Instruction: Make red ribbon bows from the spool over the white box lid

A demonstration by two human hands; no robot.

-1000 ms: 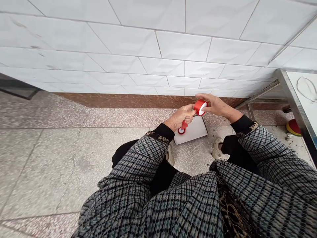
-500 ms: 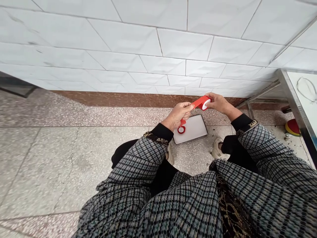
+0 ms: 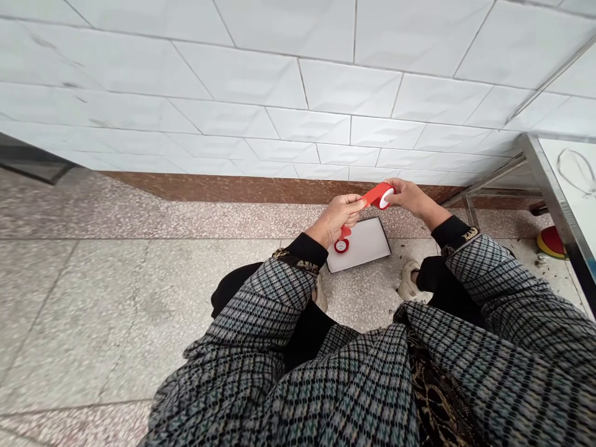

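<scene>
My right hand (image 3: 410,197) grips a roll of red tape (image 3: 384,197) with a white core. A short strip of red tape (image 3: 370,196) runs from that roll into my left hand (image 3: 338,215), whose fingers pinch it. Below my left hand, a small red-and-white roll (image 3: 341,246) sits over a white board (image 3: 367,245) with a dark edge. A red strip (image 3: 345,233) rises from the small roll to my left hand. I cannot tell whether the small roll touches the board.
A white tiled wall (image 3: 279,93) with a brown skirting (image 3: 233,189) stands ahead, above a speckled stone floor (image 3: 116,298). A steel-edged table (image 3: 559,186) stands at the right, and a round red-and-yellow object (image 3: 552,242) lies on the floor near it.
My hands have moved slightly apart and the red roll has shifted right, so a longer strip of red tape now shows between them.
</scene>
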